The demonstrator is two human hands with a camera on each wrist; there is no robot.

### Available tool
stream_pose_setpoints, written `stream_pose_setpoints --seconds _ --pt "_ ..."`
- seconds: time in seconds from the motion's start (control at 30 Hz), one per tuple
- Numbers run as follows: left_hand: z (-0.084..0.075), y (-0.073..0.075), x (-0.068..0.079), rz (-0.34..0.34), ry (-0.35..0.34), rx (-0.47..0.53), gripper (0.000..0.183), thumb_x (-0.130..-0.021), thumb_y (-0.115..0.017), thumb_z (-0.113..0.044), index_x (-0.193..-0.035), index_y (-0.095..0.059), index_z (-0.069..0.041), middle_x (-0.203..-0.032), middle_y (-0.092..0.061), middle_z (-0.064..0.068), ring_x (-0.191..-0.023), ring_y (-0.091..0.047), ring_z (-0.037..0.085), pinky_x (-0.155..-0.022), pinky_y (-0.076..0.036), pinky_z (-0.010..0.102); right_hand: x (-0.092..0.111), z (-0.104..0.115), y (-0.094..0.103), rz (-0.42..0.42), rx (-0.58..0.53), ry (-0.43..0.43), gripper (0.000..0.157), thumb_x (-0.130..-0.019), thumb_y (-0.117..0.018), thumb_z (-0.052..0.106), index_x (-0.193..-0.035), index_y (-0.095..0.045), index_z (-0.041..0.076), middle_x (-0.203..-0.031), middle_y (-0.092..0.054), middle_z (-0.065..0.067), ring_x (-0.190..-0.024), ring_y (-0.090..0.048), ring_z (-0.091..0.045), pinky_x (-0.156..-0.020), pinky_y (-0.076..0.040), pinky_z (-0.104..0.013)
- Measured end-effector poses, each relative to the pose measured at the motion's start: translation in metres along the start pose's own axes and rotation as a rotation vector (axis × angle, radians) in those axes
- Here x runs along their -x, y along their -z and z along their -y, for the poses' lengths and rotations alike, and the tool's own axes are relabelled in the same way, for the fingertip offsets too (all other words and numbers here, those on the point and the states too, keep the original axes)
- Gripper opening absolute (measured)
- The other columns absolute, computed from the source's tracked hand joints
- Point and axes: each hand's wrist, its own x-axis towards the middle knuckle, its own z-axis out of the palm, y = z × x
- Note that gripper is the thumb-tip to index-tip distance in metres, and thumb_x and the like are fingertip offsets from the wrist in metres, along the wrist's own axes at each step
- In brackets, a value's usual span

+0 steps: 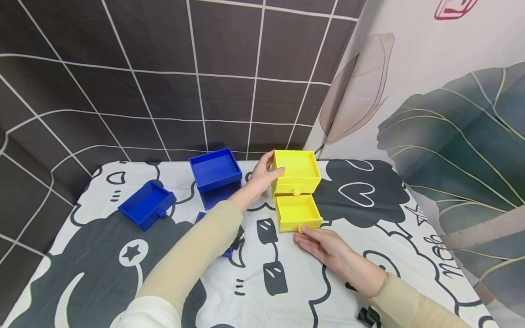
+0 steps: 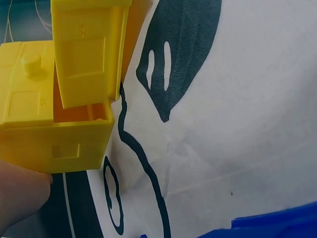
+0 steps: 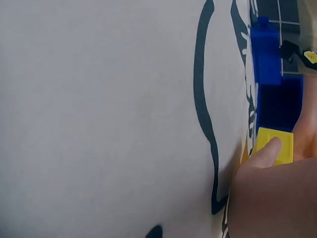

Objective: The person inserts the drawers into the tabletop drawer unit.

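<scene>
A small yellow cabinet [image 1: 296, 164] stands near the back of the table, its top a shallow open tray. My left hand [image 1: 260, 176] grips its left side, thumb over the front left edge. The cabinet's upper drawer [image 2: 27, 84], with a round knob, is pushed in. The lower yellow drawer [image 1: 298, 210] sticks far out at the front, empty inside. My right hand [image 1: 332, 250] pinches that drawer's knob between thumb and fingers. In the left wrist view, the pulled drawer's front is tilted against the cabinet, and only part of the left hand shows.
Left of the yellow cabinet stands a blue cabinet [image 1: 215, 169] with an open front bay. A loose blue drawer [image 1: 147, 204] lies farther left. Another blue piece [image 1: 199, 217] is mostly hidden under the left forearm. A dark grid-patterned curtain [image 1: 229, 100] hangs behind the table.
</scene>
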Motion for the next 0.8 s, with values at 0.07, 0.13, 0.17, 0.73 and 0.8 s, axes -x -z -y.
stream_pose_setpoints --seconds 0.07,0.13,0.17,0.73,0.8 --pt "0.0002 0.0001 -0.0002 0.000 -0.003 0.004 0.077 -0.102 -0.068 -0.011 -0.168 -0.028 -0.010 -0.174 -0.032 0.011 -0.163 -0.030 0.028 -0.137 -0.024 0.039 -0.0015 0.0007 -0.0025 -0.006 -0.002 0.002 0.019 -0.106 -0.066 0.013 -0.121 -0.067 0.001 -0.096 -0.082 -0.007 -0.091 -0.081 -0.013 -0.092 -0.066 -0.028" --pt "0.0002 -0.0002 -0.0005 -0.001 -0.004 0.008 0.077 -0.102 -0.068 -0.011 -0.168 -0.028 -0.010 -0.174 -0.032 0.011 -0.163 -0.030 0.028 -0.137 -0.024 0.039 -0.0027 0.0013 -0.0047 -0.010 -0.002 0.002 0.022 -0.106 -0.066 0.013 -0.125 -0.065 0.000 -0.096 -0.083 -0.006 -0.091 -0.081 -0.013 -0.092 -0.066 -0.028" --pt "0.0002 -0.0003 -0.0004 -0.002 -0.002 0.007 0.077 -0.102 -0.068 -0.011 -0.168 -0.028 -0.010 -0.174 -0.032 0.011 -0.163 -0.030 0.028 -0.137 -0.024 0.039 -0.0033 0.0016 -0.0058 -0.013 -0.006 0.004 0.023 -0.106 -0.066 0.013 -0.125 -0.065 0.000 -0.096 -0.083 -0.007 -0.091 -0.081 -0.013 -0.092 -0.066 -0.028" --pt "-0.0023 -0.0002 0.0008 -0.003 0.008 -0.011 0.076 -0.103 -0.067 -0.012 -0.168 -0.027 -0.011 -0.175 -0.031 0.010 -0.163 -0.029 0.027 -0.137 -0.024 0.038 -0.0023 0.0090 -0.0093 -0.002 -0.047 0.029 0.015 -0.107 -0.065 0.013 -0.099 -0.076 0.010 -0.091 -0.083 -0.005 -0.087 -0.081 -0.012 -0.088 -0.066 -0.025" --pt "-0.0021 0.0000 0.0008 -0.001 0.008 -0.012 0.076 -0.103 -0.067 -0.012 -0.168 -0.027 -0.010 -0.175 -0.031 0.011 -0.163 -0.029 0.027 -0.137 -0.024 0.038 -0.0025 0.0095 -0.0090 -0.003 -0.047 0.031 0.014 -0.107 -0.064 0.013 -0.100 -0.075 0.009 -0.091 -0.083 -0.005 -0.087 -0.081 -0.012 -0.088 -0.066 -0.024"
